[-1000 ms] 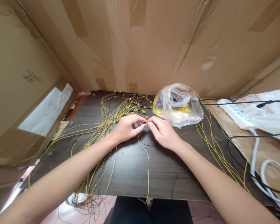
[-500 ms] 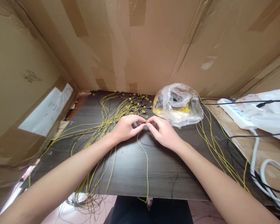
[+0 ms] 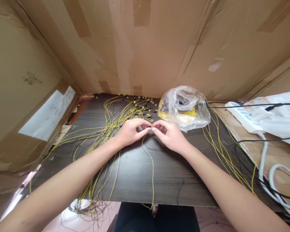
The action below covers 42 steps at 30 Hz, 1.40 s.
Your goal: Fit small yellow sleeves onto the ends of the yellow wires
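My left hand [image 3: 132, 131] and my right hand [image 3: 169, 135] meet fingertip to fingertip over the middle of the dark table [image 3: 132, 180]. Each has thumb and fingers pinched together at one tiny yellowish piece, mostly hidden between the fingertips. A yellow wire [image 3: 153, 167] hangs from beneath the fingertips and runs down to the table's front edge. Left of and behind my left hand lies a bundle of yellow and black wires [image 3: 107, 124], their dark ends and small yellow pieces [image 3: 149, 110] gathered near the back.
A clear plastic bag [image 3: 195, 120] with yellow pieces stands behind my right hand. More yellow wires [image 3: 219, 151] trail down the right side. A white power strip [image 3: 244, 119], cables and a white bag [image 3: 285, 112] lie at the far right. Cardboard walls [image 3: 159, 48] enclose the back and left.
Both hands stay in nearly the same place, still pinched together. Only slight shifts of the right fingers and the view are visible.
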Motion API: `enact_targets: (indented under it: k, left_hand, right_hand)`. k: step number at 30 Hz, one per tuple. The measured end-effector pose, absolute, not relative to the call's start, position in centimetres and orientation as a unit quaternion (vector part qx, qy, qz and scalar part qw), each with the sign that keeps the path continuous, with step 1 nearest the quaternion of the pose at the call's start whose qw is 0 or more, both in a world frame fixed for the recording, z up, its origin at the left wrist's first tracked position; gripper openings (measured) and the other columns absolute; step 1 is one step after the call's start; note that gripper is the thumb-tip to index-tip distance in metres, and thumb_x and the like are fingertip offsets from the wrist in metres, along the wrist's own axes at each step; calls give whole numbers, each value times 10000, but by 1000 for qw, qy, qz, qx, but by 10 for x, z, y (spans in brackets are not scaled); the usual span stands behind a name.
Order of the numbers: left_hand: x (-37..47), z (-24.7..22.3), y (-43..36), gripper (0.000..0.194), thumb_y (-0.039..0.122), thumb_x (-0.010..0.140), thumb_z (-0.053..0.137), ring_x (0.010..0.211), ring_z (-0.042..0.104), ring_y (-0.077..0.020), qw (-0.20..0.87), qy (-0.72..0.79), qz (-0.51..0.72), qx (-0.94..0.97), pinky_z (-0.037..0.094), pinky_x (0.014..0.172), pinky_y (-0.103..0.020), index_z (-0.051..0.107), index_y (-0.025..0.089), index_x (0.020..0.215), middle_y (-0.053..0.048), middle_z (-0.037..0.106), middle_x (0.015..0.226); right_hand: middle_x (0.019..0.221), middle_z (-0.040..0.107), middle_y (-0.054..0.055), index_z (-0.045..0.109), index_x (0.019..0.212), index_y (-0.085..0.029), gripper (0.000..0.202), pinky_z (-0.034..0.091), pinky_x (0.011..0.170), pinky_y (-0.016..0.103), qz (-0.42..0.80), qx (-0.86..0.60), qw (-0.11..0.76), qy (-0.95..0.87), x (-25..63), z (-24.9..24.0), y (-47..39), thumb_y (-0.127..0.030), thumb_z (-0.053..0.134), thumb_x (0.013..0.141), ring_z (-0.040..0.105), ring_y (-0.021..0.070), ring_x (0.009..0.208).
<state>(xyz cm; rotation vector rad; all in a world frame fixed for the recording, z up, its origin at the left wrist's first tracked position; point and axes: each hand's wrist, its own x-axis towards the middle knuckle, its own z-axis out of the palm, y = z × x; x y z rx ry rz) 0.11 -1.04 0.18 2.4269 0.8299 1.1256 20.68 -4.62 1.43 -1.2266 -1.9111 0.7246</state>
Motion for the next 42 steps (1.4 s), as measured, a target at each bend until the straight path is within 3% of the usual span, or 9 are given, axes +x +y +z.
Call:
enact_targets:
  k: [14,21,34,42]
  left_hand:
    - [1,3,-12,99,221,930,684,722,703,-125,158,282,402,856,569,691,-238,752,166,976,-39,771,867]
    - [1,1,-12,110,224,946,666,738,707,-130,133,273,402,864,579,735,-257,743,164,996,-45,768,877]
    - [2,0,-13,113,228,936,651,721,687,-122,162,310,377,858,564,688,-246,717,165,1003,-41,760,924]
    - [1,-3,-11,133,240,950,650,721,682,-120,162,305,371,862,564,711,-254,731,174,1034,-43,765,933]
  right_hand:
    - [882,757,66,721,931,-186,227,525,730,342,399,-459,393,-690,207,11,-43,-397,645,897,674,192,777]
    - [825,742,57,719,910,-178,283,500,683,316,405,-456,377,-697,208,13,-43,-438,606,926,651,178,735]
    - [770,691,28,677,935,-185,189,433,585,287,291,-491,354,-741,205,15,-47,-341,571,945,583,160,631]
    - [844,722,57,664,879,-185,253,453,709,310,204,-467,337,-791,207,12,-46,-287,471,1007,640,191,753]
